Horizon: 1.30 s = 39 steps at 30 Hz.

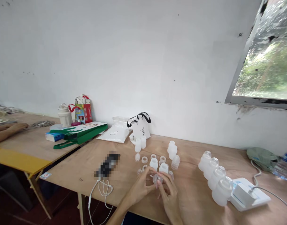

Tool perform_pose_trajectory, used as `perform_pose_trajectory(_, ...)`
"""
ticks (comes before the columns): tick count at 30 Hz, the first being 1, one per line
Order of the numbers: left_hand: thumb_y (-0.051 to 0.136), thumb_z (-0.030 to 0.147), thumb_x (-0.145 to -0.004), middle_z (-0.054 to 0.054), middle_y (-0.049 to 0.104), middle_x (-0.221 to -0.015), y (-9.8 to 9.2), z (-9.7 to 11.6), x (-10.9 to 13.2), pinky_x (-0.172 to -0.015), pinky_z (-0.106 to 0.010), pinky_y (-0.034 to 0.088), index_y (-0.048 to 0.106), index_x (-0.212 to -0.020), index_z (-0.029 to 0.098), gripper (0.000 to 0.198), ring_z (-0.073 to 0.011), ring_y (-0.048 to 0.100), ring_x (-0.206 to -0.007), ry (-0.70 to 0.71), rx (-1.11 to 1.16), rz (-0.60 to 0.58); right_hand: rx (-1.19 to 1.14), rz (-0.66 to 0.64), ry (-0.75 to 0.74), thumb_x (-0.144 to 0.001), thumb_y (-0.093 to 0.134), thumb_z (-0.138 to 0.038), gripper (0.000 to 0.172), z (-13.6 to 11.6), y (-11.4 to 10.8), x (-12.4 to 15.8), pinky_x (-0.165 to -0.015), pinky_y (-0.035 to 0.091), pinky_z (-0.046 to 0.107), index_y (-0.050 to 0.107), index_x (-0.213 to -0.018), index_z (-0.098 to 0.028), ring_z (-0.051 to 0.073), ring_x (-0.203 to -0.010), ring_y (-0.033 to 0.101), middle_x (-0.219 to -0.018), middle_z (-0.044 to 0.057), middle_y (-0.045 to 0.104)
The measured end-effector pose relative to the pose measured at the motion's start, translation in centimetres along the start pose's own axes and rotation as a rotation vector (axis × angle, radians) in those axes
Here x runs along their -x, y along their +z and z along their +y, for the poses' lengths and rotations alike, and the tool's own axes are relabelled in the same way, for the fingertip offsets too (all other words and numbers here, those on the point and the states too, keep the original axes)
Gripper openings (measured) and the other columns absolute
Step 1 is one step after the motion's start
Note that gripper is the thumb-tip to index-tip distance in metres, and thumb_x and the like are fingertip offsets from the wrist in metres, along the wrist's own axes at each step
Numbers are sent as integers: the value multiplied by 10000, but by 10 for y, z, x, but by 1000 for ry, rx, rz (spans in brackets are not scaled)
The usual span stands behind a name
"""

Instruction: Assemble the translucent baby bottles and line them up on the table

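Note:
Both my hands meet over the plywood table [187, 190], holding a small clear plastic part [157, 178] between their fingertips. My left hand [140, 187] grips it from the left and my right hand [169, 193] from the right. Around them stand translucent plastic bottles [154, 163] and small plastic rings [144, 160]. Several larger frosted bottles [216, 178] lie in a row to the right. Part of the clear piece is hidden by my fingers.
A white device [248, 193] with a cable stands at the right. A pixelated phone [107, 164] with a white cable [103, 190] lies to the left. White bags [117, 131] stand against the wall. Another person's hand [16, 126] rests on the neighbouring table.

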<state>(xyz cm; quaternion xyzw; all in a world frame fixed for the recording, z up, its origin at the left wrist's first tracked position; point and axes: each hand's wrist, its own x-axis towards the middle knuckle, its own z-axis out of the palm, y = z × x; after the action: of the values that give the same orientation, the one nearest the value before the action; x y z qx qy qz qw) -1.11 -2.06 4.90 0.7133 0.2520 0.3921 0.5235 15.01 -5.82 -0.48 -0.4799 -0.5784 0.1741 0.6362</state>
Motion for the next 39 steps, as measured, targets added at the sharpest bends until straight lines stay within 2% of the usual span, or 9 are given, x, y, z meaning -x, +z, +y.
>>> perform_pose_trajectory(2,727,380,-916,-101,613,-1301,1,0,1,-1024,-373,501,498,-1145,229,357,-250,624,-1193,26,-23,-28,35,36,-95,-992,610,-502,301,3,-4,2,-619,592,306,793,-1090,-283,254,-943,715,-1128,98,735)
perform_pose_trajectory(5,667,231,-903,-113,535,-1388,3,-6,3,-1127,-400,423,470,-1175,234,336,-262,525,-1331,67,-129,-26,118,194,-254,-968,669,-466,237,8,-9,3,-644,580,325,807,-992,-274,245,-862,702,-990,100,725)
perform_pose_trajectory(9,607,207,-910,-148,455,-1438,12,-23,2,-1170,-430,379,416,-1313,219,445,-273,450,-1382,64,-242,57,210,306,-260,-944,696,-508,272,12,-15,-5,-807,592,393,814,-978,-265,260,-958,677,-1096,117,651)
perform_pose_trajectory(12,592,189,-897,-160,410,-1479,19,-32,1,-1190,-449,354,369,-1396,212,547,-282,406,-1409,66,-275,120,204,249,-196,-948,675,-541,318,10,-21,-14,-940,569,436,803,-985,-253,292,-1144,639,-1321,127,579)
perform_pose_trajectory(15,583,172,-886,-152,437,-1450,23,-34,1,-1193,-461,342,376,-1407,209,562,-278,443,-1362,48,-305,158,170,96,-167,-963,666,-504,276,11,-28,-21,-1021,543,434,789,-1004,-261,293,-1247,608,-1475,99,528)
perform_pose_trajectory(20,606,274,-937,-151,480,-1436,26,-29,2,-1153,-451,392,392,-1421,213,533,-279,499,-1307,-6,-289,170,130,-97,-115,-969,662,-475,238,17,-34,-24,-1111,494,433,764,-969,-260,300,-1364,551,-1492,84,565)
perform_pose_trajectory(27,642,233,-913,-159,410,-1586,29,-27,3,-1250,-437,296,350,-1512,189,668,-273,391,-1482,-11,-217,45,109,-153,-91,-974,651,-448,211,18,-31,-23,-1115,490,397,746,-945,-262,271,-1302,616,-1339,76,691)
perform_pose_trajectory(33,653,212,-888,-168,457,-1561,30,-29,4,-1221,-451,347,345,-1522,187,706,-292,465,-1431,-28,-169,57,76,-112,-165,-969,671,-410,174,19,-34,-25,-977,558,334,739,-1012,-255,244,-1145,692,-1170,69,743)
perform_pose_trajectory(39,677,174,-874,-142,545,-1474,37,-36,1,-1182,-446,384,462,-1444,208,610,-294,509,-1381,39,-154,72,67,-149,-120,-980,660,-445,211,5,-35,-23,-801,573,276,731,-1031,-253,216,-963,718,-1081,57,762)
